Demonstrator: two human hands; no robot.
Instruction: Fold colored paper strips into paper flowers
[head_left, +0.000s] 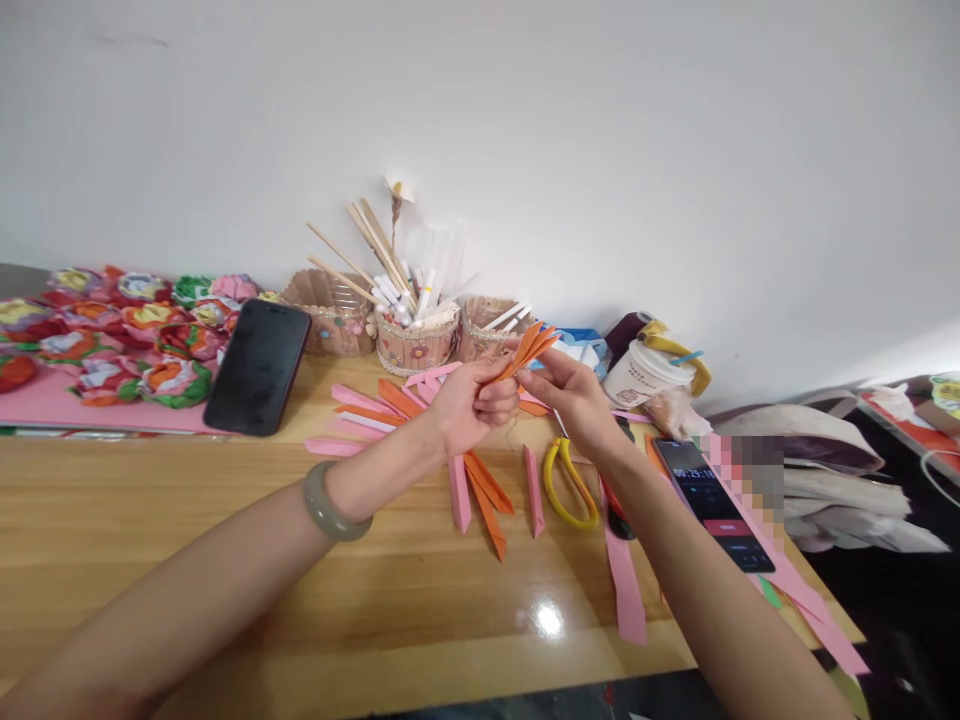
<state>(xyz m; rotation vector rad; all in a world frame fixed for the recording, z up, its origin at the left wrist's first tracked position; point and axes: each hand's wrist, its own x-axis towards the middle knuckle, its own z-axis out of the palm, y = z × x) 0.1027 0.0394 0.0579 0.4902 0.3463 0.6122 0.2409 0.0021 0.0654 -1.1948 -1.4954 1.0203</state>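
Observation:
My left hand (pixel 480 405) is closed around the base of several folded orange paper strips (pixel 531 350), which fan out from its fingers. Against the right side of this bundle, my right hand (pixel 574 400) pinches the orange paper between thumb and fingers. Beneath the hands, more folded orange strips (pixel 489 500) and a pink folded strip (pixel 459 495) lie on the wooden table (pixel 300 560). Scissors with yellow handles (pixel 559 490) rest just below my right hand. Another pink strip (pixel 533 490) lies beside them.
Colourful paper flowers (pixel 150 325) fill the left, beside a leaning dark phone (pixel 259 368). Decorated baskets (pixel 416 340) with sticks and pens line the wall. At right are a white cup (pixel 646 372), a phone showing a timer (pixel 716 505) and long pink paper (pixel 624 585).

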